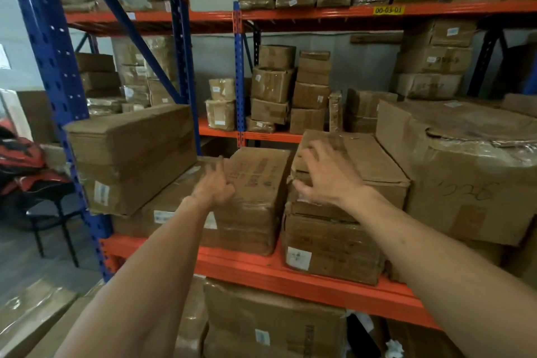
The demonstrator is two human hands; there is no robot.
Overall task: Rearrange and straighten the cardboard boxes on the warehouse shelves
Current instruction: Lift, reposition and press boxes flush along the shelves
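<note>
Both my arms reach to the orange shelf [261,269] in front of me. My left hand [213,186] rests against the upper left edge of a tape-wrapped cardboard box [255,203] with red print on top, fingers curled on its corner. My right hand [325,174] lies fingers spread on the near left corner of a flat box [366,163] that tops a stack of two; the lower box [331,244] carries a white label. The fingers are blurred.
A long box [130,154] lies askew on a flatter one at the left, by the blue upright [58,81]. A large plastic-wrapped box [470,171] fills the right. Small boxes [290,90] stack on the rear rack. More boxes [273,325] sit below; a chair [49,212] stands left.
</note>
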